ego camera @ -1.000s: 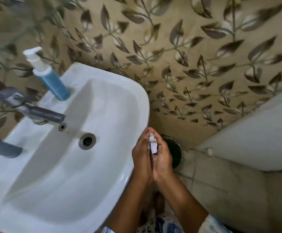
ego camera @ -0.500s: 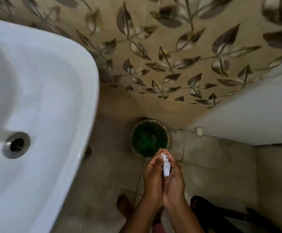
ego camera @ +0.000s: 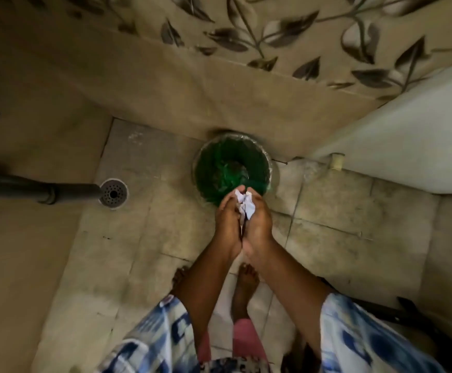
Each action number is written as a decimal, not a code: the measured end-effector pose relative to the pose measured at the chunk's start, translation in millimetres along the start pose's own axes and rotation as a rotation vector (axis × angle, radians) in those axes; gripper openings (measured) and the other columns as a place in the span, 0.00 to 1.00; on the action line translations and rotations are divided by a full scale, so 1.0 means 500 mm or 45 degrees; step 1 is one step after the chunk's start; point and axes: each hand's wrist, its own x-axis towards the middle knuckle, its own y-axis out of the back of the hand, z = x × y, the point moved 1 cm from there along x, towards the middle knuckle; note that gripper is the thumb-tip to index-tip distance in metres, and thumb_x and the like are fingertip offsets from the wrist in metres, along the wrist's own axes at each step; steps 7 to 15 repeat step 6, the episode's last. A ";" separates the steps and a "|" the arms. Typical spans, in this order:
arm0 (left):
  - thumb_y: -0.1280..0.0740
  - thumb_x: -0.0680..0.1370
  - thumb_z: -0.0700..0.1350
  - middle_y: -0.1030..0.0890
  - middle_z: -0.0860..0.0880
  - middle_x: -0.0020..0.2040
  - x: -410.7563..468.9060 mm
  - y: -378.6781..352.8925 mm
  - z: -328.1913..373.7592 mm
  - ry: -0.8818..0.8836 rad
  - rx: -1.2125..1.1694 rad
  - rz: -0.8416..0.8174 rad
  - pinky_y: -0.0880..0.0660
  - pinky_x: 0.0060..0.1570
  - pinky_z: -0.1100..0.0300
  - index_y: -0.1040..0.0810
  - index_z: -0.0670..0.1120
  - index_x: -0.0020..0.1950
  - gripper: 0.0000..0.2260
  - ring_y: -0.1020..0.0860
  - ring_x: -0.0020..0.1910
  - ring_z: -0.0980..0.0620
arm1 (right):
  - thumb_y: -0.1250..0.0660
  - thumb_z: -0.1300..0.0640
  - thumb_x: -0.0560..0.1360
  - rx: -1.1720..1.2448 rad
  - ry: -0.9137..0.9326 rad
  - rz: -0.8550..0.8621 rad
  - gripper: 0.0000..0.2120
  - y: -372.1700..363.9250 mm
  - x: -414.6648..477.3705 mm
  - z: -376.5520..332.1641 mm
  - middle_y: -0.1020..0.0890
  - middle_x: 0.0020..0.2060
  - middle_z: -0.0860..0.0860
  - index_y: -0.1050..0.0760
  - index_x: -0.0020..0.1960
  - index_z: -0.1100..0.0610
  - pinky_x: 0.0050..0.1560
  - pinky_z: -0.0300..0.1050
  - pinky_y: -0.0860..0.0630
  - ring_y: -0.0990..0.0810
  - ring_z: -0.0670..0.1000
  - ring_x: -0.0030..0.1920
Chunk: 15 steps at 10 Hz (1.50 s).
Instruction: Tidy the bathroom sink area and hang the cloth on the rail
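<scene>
My left hand and my right hand are pressed together, cupped around a small crumpled white wad of paper that shows between the fingertips. The hands hover just over the near rim of a round green bin lined with clear plastic, which stands on the floor against the wall. The sink, the cloth and the rail are out of view.
A dark drain pipe runs from the left to a round floor drain. The leaf-patterned wall is ahead and a white panel is on the right. My bare feet stand on the tiled floor.
The view has swung down and right from the sink to the floor. My joined hands, with the paper wad between them, have dropped lower to the bin's rim.
</scene>
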 end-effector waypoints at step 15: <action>0.51 0.84 0.47 0.56 0.46 0.77 0.091 0.050 0.010 -0.432 1.059 -0.194 0.57 0.74 0.52 0.55 0.45 0.76 0.23 0.58 0.75 0.51 | 0.50 0.52 0.82 -0.594 0.222 0.005 0.23 0.039 0.102 -0.018 0.45 0.76 0.53 0.48 0.75 0.57 0.77 0.47 0.51 0.48 0.51 0.76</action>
